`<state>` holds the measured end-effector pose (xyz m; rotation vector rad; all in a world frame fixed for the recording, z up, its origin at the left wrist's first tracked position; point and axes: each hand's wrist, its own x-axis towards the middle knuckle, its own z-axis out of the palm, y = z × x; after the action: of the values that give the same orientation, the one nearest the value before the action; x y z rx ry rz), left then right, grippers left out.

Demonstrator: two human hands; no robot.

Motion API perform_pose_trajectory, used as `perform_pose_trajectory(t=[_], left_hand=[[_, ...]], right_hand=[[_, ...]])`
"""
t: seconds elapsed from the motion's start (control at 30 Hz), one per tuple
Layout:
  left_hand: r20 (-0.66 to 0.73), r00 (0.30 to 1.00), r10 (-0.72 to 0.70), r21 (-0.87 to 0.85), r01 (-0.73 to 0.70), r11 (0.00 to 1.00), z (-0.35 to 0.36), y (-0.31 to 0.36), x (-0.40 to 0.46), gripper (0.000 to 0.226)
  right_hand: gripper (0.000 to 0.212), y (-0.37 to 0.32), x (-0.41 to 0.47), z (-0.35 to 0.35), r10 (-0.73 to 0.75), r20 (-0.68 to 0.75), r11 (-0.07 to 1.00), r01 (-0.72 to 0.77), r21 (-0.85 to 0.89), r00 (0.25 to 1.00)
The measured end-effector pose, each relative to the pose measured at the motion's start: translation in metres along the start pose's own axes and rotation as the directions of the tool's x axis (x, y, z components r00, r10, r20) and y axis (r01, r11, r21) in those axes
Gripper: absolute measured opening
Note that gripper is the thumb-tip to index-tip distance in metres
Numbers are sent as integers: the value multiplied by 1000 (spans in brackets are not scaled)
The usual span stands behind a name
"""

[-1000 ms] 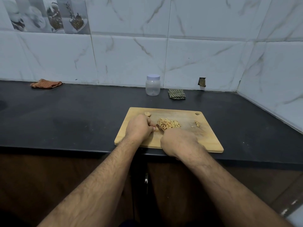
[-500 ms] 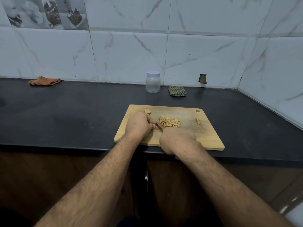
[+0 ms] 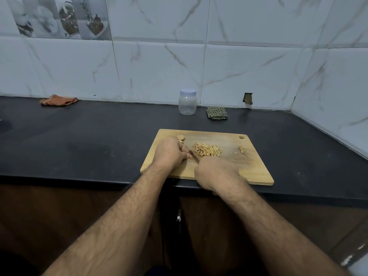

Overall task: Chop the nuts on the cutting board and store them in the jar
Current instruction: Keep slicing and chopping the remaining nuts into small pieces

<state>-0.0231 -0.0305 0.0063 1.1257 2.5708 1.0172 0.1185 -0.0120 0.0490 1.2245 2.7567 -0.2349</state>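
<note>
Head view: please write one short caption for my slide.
Two bare hands, left and right, slice nuts with a small knife on a rectangular wooden cutting board.

On a rectangular wooden cutting board (image 3: pixel 253 168), the right hand (image 3: pixel 216 172) grips a small knife (image 3: pixel 194 155) beside the left hand (image 3: pixel 170 154), whose curled fingers pin a nut; pale chopped nut slivers (image 3: pixel 207 150) lie just beyond.

— What are you looking at around the cutting board (image 3: pixel 256 172)?
— You're seeing pale matt wood. Behind it, the jar (image 3: pixel 187 105) is showing clear plastic; beside that, a checked woven cloth (image 3: pixel 216 113). The countertop (image 3: pixel 79 140) under the board is looking dark, matt stone.
</note>
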Motion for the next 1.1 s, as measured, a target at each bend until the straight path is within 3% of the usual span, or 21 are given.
perform_pose_trajectory(t=[0.43,0.6,0.8,1.1], left_hand=[[-19,1000,6,31,-5,999,1,1,-1,9],[48,999,4,12,-4,1000,-5,1,-2,6],[59,998,-34,4,33,999,-8,5,-4,19],[49,998,-38,-14,39,999,-8,5,-4,7]], right_hand=[[22,0,-10,-3,-23,47,1000,23,-2,999],[20,8,-20,-1,-8,25,1000,7,22,1000],[22,1,-11,-2,0,-5,999,0,50,1000],[26,-5,-2,-3,-24,17,999,24,23,1000]])
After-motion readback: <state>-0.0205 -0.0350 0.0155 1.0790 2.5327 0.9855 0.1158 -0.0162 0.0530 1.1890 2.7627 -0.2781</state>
